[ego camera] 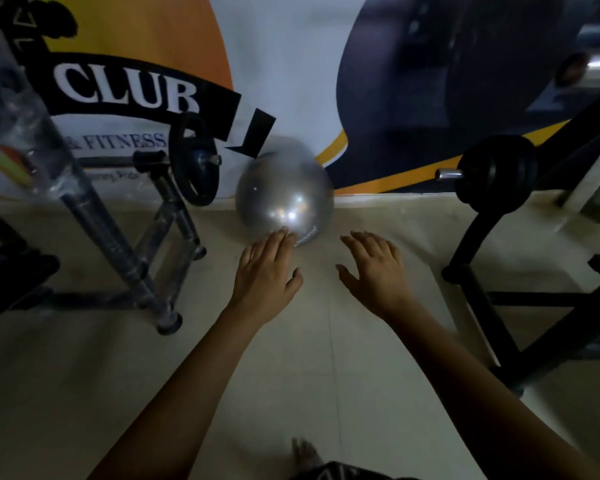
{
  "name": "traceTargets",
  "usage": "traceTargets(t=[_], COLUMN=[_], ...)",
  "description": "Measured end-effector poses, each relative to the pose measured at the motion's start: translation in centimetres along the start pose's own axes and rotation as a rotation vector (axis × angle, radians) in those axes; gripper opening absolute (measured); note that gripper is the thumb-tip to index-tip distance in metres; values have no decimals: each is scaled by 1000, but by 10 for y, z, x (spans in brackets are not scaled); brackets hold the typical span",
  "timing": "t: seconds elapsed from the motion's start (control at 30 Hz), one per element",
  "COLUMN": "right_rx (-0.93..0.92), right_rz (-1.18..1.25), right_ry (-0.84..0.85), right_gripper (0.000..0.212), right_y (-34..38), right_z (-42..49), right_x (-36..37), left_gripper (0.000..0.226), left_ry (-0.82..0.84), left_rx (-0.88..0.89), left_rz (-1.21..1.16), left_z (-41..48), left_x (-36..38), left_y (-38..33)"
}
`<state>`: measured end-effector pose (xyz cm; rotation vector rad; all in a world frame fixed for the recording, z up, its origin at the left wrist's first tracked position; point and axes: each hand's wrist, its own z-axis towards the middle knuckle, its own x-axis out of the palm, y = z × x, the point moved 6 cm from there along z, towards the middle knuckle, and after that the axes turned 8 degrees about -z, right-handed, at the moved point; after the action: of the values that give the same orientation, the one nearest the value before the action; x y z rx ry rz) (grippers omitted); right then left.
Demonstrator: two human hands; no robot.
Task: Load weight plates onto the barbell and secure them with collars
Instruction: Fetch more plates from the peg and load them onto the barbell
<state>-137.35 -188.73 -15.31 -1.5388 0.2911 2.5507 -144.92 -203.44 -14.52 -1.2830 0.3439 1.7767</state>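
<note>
Forearms reach in from the bottom edge: my left hand and right hand are spread flat and apart, fingers straight, gripping nothing. Black weight plates sit on the barbell, to the right of and beyond the right hand. Another plate hangs on the left rack, up and left of the left hand. Left fingertips overlap the silver ball resting against the banner wall; contact I cannot tell. Pale floor lies open between the rack and the black stand.
</note>
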Motion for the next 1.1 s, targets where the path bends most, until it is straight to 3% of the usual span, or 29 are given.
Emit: traceTargets(t=[0.33,0.6,0.83,1.1], right_rx=[198,506,825,1077], right_rz=[-111,-180,-235,-296], right_ry=[37,75,57,27], right_gripper=[52,55,55,52], right_y=[-101,-203,-305,-444], right_z=[196,315,371,383], right_x=[87,144,165,183], left_gripper=[55,59,58,57], left_ry=[73,175,310,423], left_rx=[198,475,716,909], left_rz=[-111,-268,-401,-476], left_z=[245,437,575,675], left_x=[98,198,278,399], left_y=[69,77,33,-64])
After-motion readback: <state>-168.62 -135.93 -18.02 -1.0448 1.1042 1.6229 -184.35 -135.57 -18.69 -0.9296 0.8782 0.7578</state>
